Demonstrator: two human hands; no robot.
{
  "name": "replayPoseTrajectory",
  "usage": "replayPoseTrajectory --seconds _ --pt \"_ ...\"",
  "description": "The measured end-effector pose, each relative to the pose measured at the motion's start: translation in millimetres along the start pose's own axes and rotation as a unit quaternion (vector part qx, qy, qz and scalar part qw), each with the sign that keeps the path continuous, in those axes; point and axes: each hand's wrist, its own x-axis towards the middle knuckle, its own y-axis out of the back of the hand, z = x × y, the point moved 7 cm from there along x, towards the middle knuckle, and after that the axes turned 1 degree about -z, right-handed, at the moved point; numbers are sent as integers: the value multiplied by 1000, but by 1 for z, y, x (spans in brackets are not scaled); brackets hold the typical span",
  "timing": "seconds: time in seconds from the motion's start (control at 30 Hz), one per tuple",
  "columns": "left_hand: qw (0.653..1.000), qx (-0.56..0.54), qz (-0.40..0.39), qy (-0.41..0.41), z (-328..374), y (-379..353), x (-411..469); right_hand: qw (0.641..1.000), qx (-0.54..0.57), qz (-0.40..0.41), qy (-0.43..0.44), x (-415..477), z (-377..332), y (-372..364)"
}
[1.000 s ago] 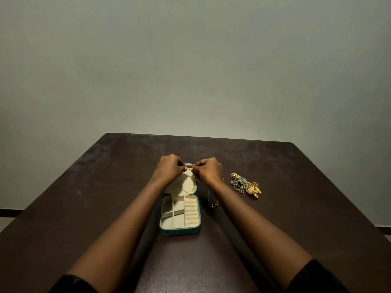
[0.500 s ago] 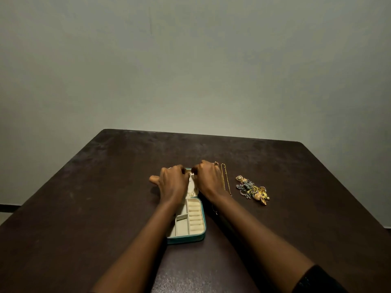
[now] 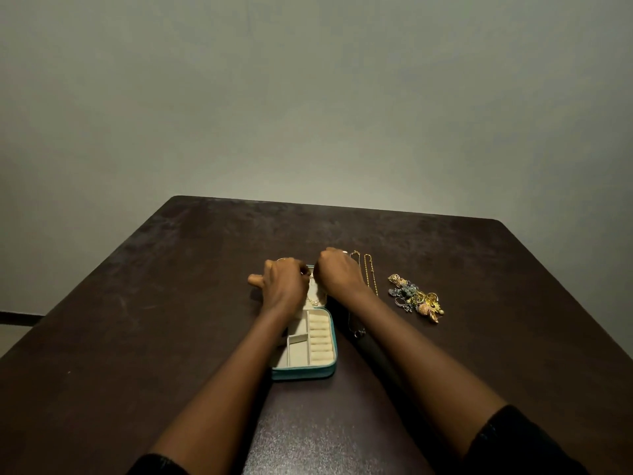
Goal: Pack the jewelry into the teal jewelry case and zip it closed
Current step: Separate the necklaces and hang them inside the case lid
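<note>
Left hand (image 3: 284,286) and right hand (image 3: 337,275) curl together over the far half of the teal jewelry case (image 3: 303,373); grip hidden.

A dark brown table (image 3: 164,303) fills the lower half of the view, its top scuffed and mottled with paler patches toward the far edge, its two far corners rounded, and a faint sheen on the near middle. Behind it rises a plain grey-green wall (image 3: 308,97), brighter just above the table's far edge and dimmer toward the top. A dark baseboard strip (image 3: 17,318) runs along the wall's foot at the far left.
</note>
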Motion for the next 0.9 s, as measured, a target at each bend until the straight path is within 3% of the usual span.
replayPoseTrajectory --seconds 0.1,0.2,0.4,0.63,0.9 --pt "1000 17 -23 -1 2 -1 1 994 90 -9 -55 6 12 1" --pt "999 25 -41 -13 6 -1 -1 989 138 -8 -58 8 18 2" --pt "992 110 -49 -33 14 2 -6 996 78 -24 -34 10 10 -6" --pt "991 108 -68 -27 13 3 -9 995 67 -56 -49 13 9 -5" --pt "995 66 -62 -38 10 7 -23 996 58 -26 -57 6 8 -8"
